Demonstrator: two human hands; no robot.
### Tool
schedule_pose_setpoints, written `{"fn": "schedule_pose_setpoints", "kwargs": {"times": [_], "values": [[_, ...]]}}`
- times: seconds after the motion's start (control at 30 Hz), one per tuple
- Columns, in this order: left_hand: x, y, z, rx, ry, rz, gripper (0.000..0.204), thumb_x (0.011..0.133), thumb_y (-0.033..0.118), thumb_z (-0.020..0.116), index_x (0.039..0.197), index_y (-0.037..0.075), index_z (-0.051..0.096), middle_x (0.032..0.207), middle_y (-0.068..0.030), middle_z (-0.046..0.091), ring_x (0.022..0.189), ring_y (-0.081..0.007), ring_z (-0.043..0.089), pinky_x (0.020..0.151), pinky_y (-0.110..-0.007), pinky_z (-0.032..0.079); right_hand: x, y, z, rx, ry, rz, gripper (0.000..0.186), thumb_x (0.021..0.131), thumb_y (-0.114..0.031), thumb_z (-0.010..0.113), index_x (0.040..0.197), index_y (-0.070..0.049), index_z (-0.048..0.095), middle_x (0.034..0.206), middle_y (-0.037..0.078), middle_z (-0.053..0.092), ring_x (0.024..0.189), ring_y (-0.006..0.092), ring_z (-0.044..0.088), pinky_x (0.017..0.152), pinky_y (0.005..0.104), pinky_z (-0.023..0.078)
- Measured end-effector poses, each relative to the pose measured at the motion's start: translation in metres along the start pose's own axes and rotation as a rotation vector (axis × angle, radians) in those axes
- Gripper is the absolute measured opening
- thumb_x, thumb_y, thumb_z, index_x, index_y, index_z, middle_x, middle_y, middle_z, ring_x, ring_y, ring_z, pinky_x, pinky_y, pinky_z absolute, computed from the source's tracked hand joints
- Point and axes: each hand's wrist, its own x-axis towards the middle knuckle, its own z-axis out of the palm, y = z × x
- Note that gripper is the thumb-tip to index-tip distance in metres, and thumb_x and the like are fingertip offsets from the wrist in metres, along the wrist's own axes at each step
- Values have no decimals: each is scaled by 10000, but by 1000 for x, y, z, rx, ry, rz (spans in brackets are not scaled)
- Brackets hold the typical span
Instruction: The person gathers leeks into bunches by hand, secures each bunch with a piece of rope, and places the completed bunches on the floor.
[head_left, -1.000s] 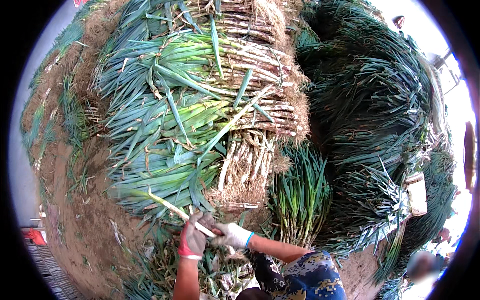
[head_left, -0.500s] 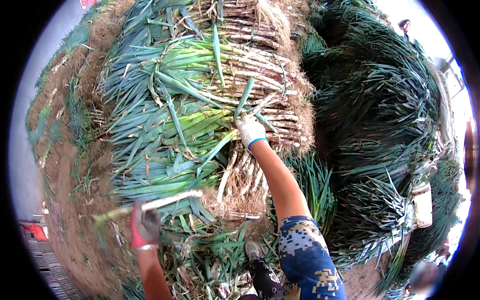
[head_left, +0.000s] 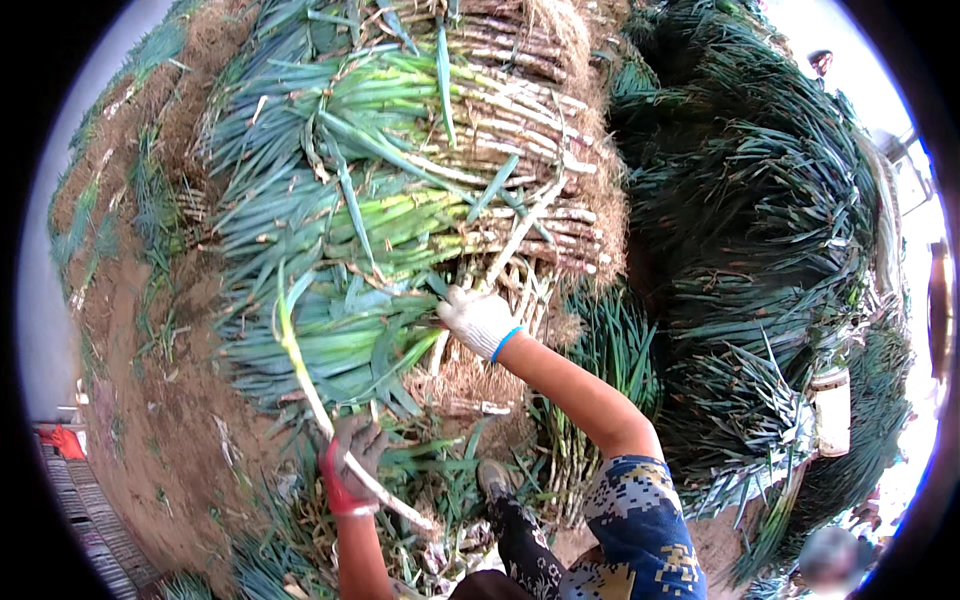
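My left hand (head_left: 352,462), in a grey and red glove, is closed round the pale stalk of a long green onion (head_left: 312,398). Its leaf end points up and away to the left, and its root end hangs down to the right near my legs. My right hand (head_left: 478,320), in a white glove with a blue cuff, grips another green onion (head_left: 525,228) at the near edge of the pile. That one's white stalk slants far and right from my fingers. Beneath both hands lies a broad pile of green onions (head_left: 400,220), leaves to the left, roots to the right.
Dark green onion tops (head_left: 740,230) form a large heap on the right. A white container (head_left: 832,412) stands at its edge. Loose leaves and peelings (head_left: 450,480) litter the ground around my shoe (head_left: 495,478). Bare soil (head_left: 160,430) is on the left. A person (head_left: 820,62) shows at the far right.
My left hand has moved right, and its green onion has swung from nearly level to steeply slanted, root end down. My right hand has moved nearer and slightly left, drawing a stalk along.
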Motion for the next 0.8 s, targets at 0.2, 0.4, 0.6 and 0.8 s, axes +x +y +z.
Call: {"fn": "schedule_pose_setpoints", "kwargs": {"times": [0.2, 0.4, 0.6, 0.8], "values": [[-91, -29, -111, -269, -45, 123, 406, 873, 242, 599, 1242, 85, 534, 1201, -98, 614, 982, -231, 595, 884, -479, 497, 27, -110, -41, 247, 13, -140, 108, 805, -155, 557, 836, -50, 559, 799, 143, 621, 720, 311, 647, 547, 422, 519], [-111, -17, -115, -391, -25, 185, 533, 889, 143, 556, 1394, 170, 385, 1282, -154, 548, 1128, -290, 566, 963, -511, 459, 35, -275, -55, 722, -344, -172, 324, 848, -302, 602, 922, -9, 487, 743, 221, 622, 719, 402, 626, 637, 471, 506], [-131, -20, -137, -518, -39, 96, 438, 881, 281, 575, 1242, 39, 524, 1223, -95, 582, 1107, -239, 559, 976, -418, 431, 15, -377, -12, 1145, -308, 32, 391, 809, -298, 667, 959, -8, 451, 805, 271, 606, 808, 450, 601, 680, 508, 471], [-180, -26, -168, -107, 270, -30, 483, 815, 446, 653, 1151, 113, 552, 1008, -46, 602, 937, -218, 587, 842, -442, 501, -5, -407, 39, 1430, -318, 94, 351, 820, -260, 671, 999, -31, 475, 812, 256, 592, 783, 441, 597, 662, 474, 474]]}}
